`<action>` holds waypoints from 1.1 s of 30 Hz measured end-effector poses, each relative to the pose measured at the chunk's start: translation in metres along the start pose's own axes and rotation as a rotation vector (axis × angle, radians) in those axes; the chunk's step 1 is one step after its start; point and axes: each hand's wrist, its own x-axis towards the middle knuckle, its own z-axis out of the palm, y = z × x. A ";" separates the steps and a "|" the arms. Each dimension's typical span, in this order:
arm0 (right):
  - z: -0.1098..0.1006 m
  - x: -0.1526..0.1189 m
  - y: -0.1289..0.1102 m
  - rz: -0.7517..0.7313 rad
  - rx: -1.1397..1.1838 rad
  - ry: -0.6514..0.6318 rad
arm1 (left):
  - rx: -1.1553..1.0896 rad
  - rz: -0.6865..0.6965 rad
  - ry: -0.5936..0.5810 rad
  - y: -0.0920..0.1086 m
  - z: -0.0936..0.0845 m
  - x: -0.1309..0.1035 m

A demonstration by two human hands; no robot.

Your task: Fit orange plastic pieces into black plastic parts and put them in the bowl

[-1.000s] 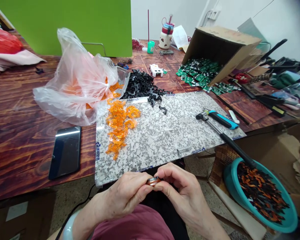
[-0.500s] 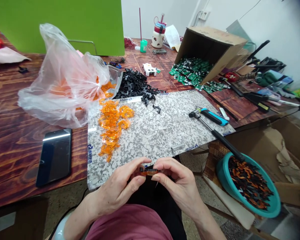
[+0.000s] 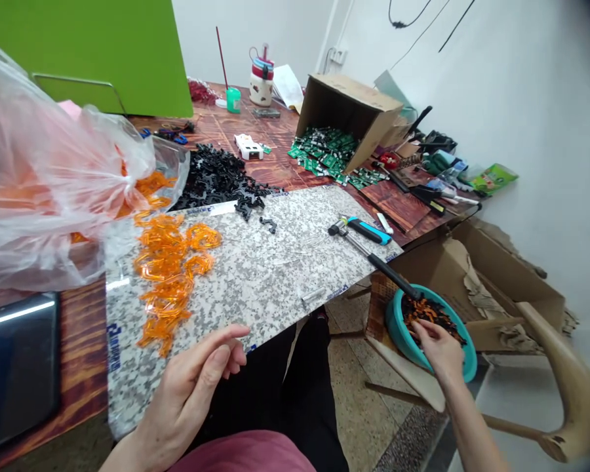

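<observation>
My left hand (image 3: 201, 380) is loosely curled beside the near edge of the speckled board (image 3: 255, 282); its thumb and index finger stand a little apart, with nothing visible between them. Far to the right, my right hand (image 3: 437, 347) reaches into a teal bowl (image 3: 394, 328) of black and orange parts (image 3: 435, 314). Its fingertips are closed, and what they hold is too small to make out. Clear orange parts (image 3: 164, 262) lie on the board's left side, with a black heap (image 3: 216, 177) behind them.
On the board's right lie a hammer (image 3: 386, 270) and a blue-black tool (image 3: 368, 231). A cardboard box (image 3: 354, 95) spills green circuit boards (image 3: 324, 147). At left are a plastic bag (image 3: 54, 183) and a dark tablet (image 3: 19, 373). The bowl is on a chair (image 3: 403, 373).
The hands have parted: my right hand has gone right, into the bowl, and my left hand has come off the orange and black piece. The view has turned right.
</observation>
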 end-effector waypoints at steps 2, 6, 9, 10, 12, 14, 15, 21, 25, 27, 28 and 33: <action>-0.016 0.014 0.007 0.035 -0.027 0.166 | 0.010 -0.009 0.007 0.001 0.000 0.000; -0.012 0.021 -0.033 -0.051 0.056 0.284 | 0.029 -0.031 0.025 0.005 0.002 0.001; 0.021 0.013 -0.102 -0.271 0.168 0.191 | 0.039 -0.025 0.037 0.009 0.003 0.002; 0.034 0.009 -0.128 -0.433 0.223 0.089 | 0.039 -0.023 0.039 0.009 0.003 0.002; 0.061 0.003 -0.178 -0.650 0.256 -0.122 | 0.036 -0.025 0.039 0.009 0.003 0.003; 0.086 0.000 -0.221 -0.736 0.252 -0.231 | 0.032 -0.030 0.037 0.009 0.003 0.003; 0.098 -0.001 -0.239 -0.762 0.241 -0.274 | 0.029 -0.033 0.034 0.008 0.003 0.003; 0.144 -0.005 -0.298 -0.768 0.145 -0.414 | 0.015 -0.041 0.022 0.007 0.004 0.001; 0.153 -0.004 -0.307 -0.662 0.088 -0.430 | -0.005 -0.048 0.022 0.008 0.004 0.001; 0.151 -0.004 -0.307 -0.648 0.102 -0.449 | -0.021 -0.052 0.026 0.008 0.004 0.002; 0.148 -0.006 -0.305 -0.656 0.121 -0.464 | -0.030 -0.054 0.029 0.008 0.004 0.002; 0.106 -0.037 -0.294 -0.761 0.278 -0.641 | -0.082 -0.097 0.108 0.007 0.004 0.002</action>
